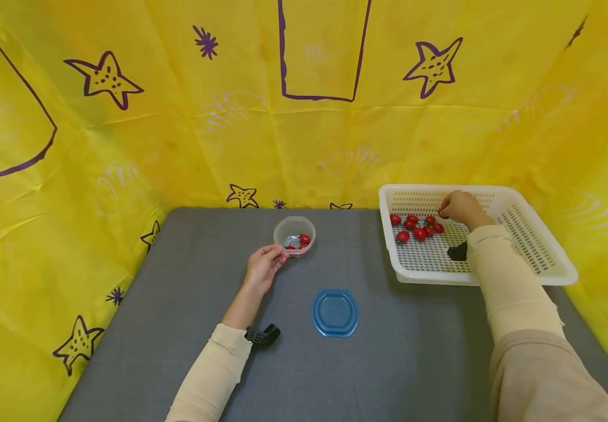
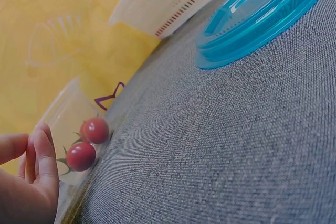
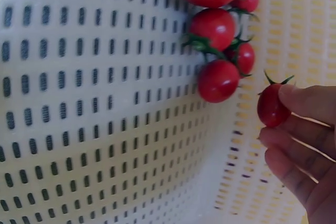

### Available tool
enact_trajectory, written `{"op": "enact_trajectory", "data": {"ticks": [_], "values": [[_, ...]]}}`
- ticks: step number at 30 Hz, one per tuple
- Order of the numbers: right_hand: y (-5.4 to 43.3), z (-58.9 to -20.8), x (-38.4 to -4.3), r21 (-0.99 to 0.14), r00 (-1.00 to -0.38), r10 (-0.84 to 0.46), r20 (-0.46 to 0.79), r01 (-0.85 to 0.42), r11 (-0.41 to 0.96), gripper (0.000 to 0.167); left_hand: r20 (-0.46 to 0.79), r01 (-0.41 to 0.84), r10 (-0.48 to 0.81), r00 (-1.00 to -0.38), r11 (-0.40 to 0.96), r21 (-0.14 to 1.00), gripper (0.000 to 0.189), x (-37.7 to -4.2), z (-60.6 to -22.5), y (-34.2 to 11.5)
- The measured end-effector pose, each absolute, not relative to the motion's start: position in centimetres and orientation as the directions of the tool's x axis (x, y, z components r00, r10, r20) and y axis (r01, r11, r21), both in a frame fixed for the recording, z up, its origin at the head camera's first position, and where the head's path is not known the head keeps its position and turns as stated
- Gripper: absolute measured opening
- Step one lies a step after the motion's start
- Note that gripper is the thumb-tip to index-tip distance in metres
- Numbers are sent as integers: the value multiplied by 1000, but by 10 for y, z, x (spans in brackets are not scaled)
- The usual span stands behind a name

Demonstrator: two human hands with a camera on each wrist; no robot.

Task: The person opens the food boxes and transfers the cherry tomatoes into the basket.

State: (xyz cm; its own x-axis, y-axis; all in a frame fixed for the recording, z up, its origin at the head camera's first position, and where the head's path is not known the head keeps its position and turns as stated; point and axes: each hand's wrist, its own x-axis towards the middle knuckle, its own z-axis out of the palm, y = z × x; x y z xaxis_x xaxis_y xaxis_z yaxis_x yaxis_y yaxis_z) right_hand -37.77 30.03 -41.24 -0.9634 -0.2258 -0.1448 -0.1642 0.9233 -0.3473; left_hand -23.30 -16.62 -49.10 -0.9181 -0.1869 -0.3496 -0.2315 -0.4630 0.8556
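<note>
Between its thumb and fingertips, my right hand (image 1: 464, 209) pinches one cherry tomato (image 3: 273, 104) with a green stem, over the white plastic basket (image 1: 435, 276). Several more cherry tomatoes (image 3: 218, 81) lie on the basket floor beside it. At the left, my left hand (image 1: 263, 266) grips the near rim of a small clear plastic container (image 1: 294, 221) with thumb and fingers. Inside that container are a few cherry tomatoes (image 2: 81, 156), two of them plain in the left wrist view.
A blue lid (image 1: 335, 313) lies on the grey cloth-covered table (image 1: 304, 375), nearer to me than the container. Yellow patterned curtain (image 1: 325, 140) encloses the table at the back and sides. Black bands are on both wrists.
</note>
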Motion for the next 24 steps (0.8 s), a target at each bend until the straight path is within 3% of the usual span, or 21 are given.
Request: {"op": "enact_trajectory", "data": {"ticks": [13, 24], "values": [[303, -424, -379, -303, -945, -227, -237, -150, 941, 21, -349, -229, -197, -916, -458, 859, 5, -235, -492, -164], [297, -410, -379, -259, -942, -271, -199, -216, 941, 27, -347, -228, -183, -920, -472, 852, 4, -235, -492, -165]]}}
